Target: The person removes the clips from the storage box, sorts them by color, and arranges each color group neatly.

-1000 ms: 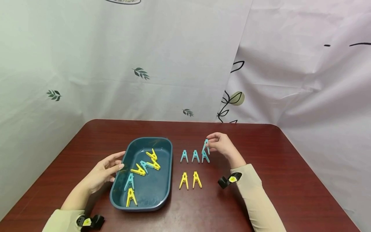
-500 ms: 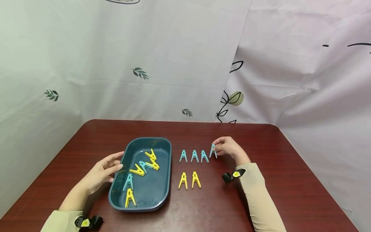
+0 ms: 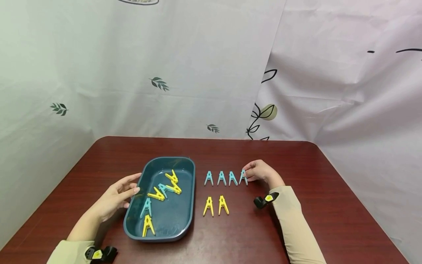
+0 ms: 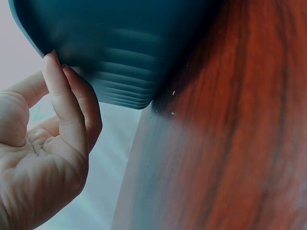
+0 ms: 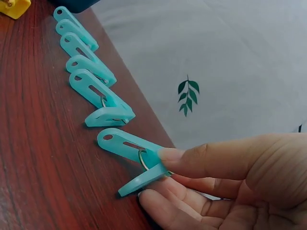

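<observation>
Between thumb and fingers my right hand (image 3: 262,173) pinches a light-blue clothespin (image 3: 243,177), at the right end of a row with three other light-blue clothespins (image 3: 221,178). In the right wrist view the thumb is on top of the held clothespin (image 5: 129,144), near its spring. My left hand (image 3: 115,200) touches the left rim of a dark blue-green tray (image 3: 193,198) with loosely bent fingers. In the left wrist view its fingertips (image 4: 51,60) meet the edge of the tray. Inside the tray lie several yellow clothespins (image 3: 148,224) and two light-blue clothespins (image 3: 146,208).
Two yellow clothespins (image 3: 208,206) lie side by side in front of the blue row, right of the tray. Everything stands on a dark reddish-brown table (image 3: 329,205). Behind its far edge hangs a pale cloth (image 3: 197,66) with leaf prints.
My right hand has carried the light-blue clothespin rightward from above the third one in the row, then down level with the row. The left hand keeps its place at the tray.
</observation>
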The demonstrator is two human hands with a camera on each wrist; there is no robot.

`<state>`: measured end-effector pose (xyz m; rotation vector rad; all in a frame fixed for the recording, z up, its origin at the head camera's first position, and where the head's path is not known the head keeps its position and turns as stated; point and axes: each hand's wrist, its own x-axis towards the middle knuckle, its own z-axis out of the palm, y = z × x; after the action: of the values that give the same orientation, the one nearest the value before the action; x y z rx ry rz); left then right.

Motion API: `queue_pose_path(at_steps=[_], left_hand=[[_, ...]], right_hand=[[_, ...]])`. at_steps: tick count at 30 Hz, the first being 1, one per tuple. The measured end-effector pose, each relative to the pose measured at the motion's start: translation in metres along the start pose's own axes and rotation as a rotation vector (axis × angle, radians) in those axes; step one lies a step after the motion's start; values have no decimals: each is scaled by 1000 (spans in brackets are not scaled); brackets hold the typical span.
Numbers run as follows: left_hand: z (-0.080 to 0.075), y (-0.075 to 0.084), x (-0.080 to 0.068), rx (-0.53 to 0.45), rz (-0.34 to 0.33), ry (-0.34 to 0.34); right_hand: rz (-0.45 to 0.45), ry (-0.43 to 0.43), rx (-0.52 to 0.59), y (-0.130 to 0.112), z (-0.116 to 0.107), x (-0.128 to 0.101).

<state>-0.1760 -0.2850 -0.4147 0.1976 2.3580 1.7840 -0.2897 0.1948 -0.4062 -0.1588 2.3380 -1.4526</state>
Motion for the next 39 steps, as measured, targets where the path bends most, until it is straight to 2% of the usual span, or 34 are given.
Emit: queue_pose_path(at_steps=[7, 12, 15, 18, 27, 34, 39], left_hand=[[0, 1, 0, -12, 8, -6], [-1, 2, -2, -16, 11, -8], [-1, 2, -2, -15, 5, -6], [-1, 1, -2, -13, -3, -6], [1, 1, 1, -24, -5, -20], [0, 1, -2, -28, 15, -21], [1, 1, -2, -38, 19, -19]], right_hand=[[4, 10, -32, 1, -2, 0], [16, 96, -56, -7, -3, -3], [-20, 150, -87, -18, -1, -7], [-68, 162, -149, -33, 3, -14], [-217, 168, -290, -85, 35, -36], [-314, 142, -391, -117, 64, -32], [-339, 124, -432, -128, 88, -25]])
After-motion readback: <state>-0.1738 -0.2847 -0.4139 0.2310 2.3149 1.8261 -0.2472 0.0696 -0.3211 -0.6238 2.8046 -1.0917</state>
